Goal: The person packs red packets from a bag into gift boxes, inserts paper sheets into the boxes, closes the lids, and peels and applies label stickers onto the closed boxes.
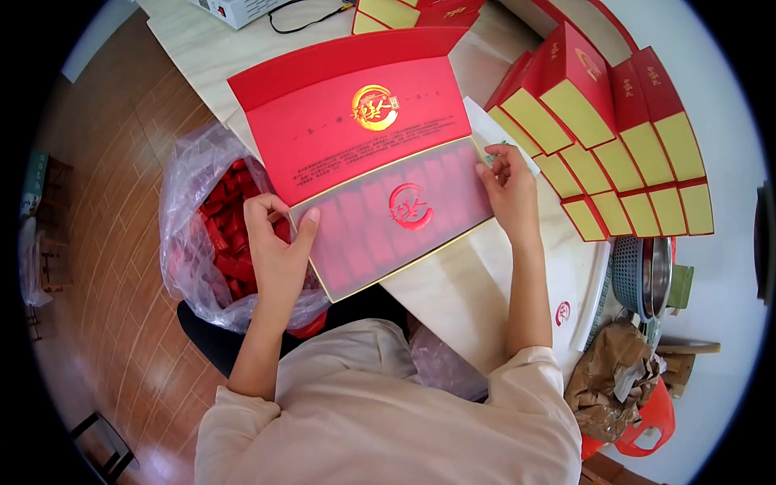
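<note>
A red gift box [275, 166] lies open in front of me, its lid raised and printed with a gold round emblem and dark text. Over its tray is a translucent sheet [364, 259] with a red emblem, and rows of red packets show dimly through it. My left hand [273, 246] grips the box's left side, thumb on top at the sheet's edge. At the upper right corner, my right hand [516, 194] has its thumb against the sheet's edge and its fingers curled; the fingertips' exact grip is partly hidden.
Left of the box is a clear plastic bag [184, 190] full of red packets [234, 222]. Stacked red-and-yellow boxes [618, 166] stand at the right on the pale table [453, 283]. Farther right are a blue basket [629, 275] and crumpled brown paper [602, 388].
</note>
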The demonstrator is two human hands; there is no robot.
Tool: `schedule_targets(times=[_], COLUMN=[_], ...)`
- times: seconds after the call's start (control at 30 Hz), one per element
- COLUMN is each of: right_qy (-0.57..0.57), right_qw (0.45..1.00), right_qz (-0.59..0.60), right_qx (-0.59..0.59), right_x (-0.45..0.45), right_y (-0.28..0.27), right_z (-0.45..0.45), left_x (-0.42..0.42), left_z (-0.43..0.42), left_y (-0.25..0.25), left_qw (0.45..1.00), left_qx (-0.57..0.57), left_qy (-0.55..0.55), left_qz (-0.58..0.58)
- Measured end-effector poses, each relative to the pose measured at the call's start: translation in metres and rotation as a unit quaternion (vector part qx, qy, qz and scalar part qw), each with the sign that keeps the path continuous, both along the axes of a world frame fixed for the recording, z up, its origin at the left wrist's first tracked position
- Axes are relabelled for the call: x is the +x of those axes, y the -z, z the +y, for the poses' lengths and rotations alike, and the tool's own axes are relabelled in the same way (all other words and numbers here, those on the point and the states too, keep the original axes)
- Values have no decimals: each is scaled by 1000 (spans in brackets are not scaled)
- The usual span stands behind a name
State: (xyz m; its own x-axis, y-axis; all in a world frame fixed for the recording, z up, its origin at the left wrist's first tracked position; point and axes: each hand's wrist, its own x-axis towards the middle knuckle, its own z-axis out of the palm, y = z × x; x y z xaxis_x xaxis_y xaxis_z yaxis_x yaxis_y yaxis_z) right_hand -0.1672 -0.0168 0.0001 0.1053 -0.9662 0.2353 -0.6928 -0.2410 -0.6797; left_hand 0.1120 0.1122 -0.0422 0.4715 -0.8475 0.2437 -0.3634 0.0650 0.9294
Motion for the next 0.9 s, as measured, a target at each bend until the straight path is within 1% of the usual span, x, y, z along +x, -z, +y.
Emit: schedule_targets(times=[0.03, 0.07, 0.13, 0.17, 0.23, 0.3, 0.37, 0.43, 0.47, 0.5, 0.53, 0.57, 0.6, 0.63, 0.67, 0.7, 0.73, 0.77, 0.8, 0.83, 0.9], right_qy=[-1, 0, -4, 0, 3, 29, 43, 37, 34, 39, 42, 44, 12, 13, 15, 18, 22, 22, 30, 37, 95], right_qw=[1000, 1000, 999, 999, 999, 995, 992, 976, 974, 974, 961, 945, 931, 931, 920, 908, 911, 912, 930, 946, 986], right_qz=[0, 3, 5, -15, -35, -92, -112, -216, -224, -224, -273, -320, -363, -363, -389, -415, -408, -407, -364, -320, -138], right_qx=[1, 16, 34, 28, 23, 6, 26, 6, -17, -17, -28, -40, -39, -39, -43, -47, -48, -48, -37, -28, 7], right_x=[-1, -2, -4, -5, -10, -18, -23, -33, -37, -41, -44, -49, -59, -67, -74, -76, -76, -76, -74, -72, -63], right_y=[0, -1, -2, -2, -2, -3, -11, -18, -22, -27, -32, -35, -36, -37, -38, -38, -40, -39, -39, -39, -38], right_z=[0, 0, 0, 0, -3, -8, -10, -12, -13, -13, -13, -14, -16, -17, -18, -18, -17, -17, -17, -17, -14], left_x=[-1, 0, 3, 6, 13, 24, 26, 30, 37, 43, 33, 23, 6, -7, -22, -35, -47, -57, -64, -64, -63], left_z=[-1, -2, -5, -7, -15, -25, -30, -31, -24, -15, -9, -4, 6, 9, 15, 20, 25, 28, 28, 28, 26], left_y=[0, 3, 6, 6, -11, -28, -54, -69, -71, -72, -77, -83, -77, -67, -62, -56, -50, -44, -41, -40, -41], left_qw=[999, 999, 988, 988, 972, 933, 928, 895, 892, 876, 897, 900, 898, 906, 910, 910, 894, 861, 858, 859, 851], left_qx=[-18, -17, -9, -7, -17, -61, -81, -186, -141, -93, -26, 30, 84, 120, 107, 107, 86, 62, 70, 65, 71], left_qy=[-1, -3, 1, -3, -5, 77, 78, 153, 258, 361, 395, 429, 424, 405, 372, 372, 333, 286, 259, 259, 258], left_qz=[49, 49, 152, 153, 233, 347, 356, 377, 344, 307, 195, 71, 78, -9, -149, -149, -286, -417, -438, -437, -452])
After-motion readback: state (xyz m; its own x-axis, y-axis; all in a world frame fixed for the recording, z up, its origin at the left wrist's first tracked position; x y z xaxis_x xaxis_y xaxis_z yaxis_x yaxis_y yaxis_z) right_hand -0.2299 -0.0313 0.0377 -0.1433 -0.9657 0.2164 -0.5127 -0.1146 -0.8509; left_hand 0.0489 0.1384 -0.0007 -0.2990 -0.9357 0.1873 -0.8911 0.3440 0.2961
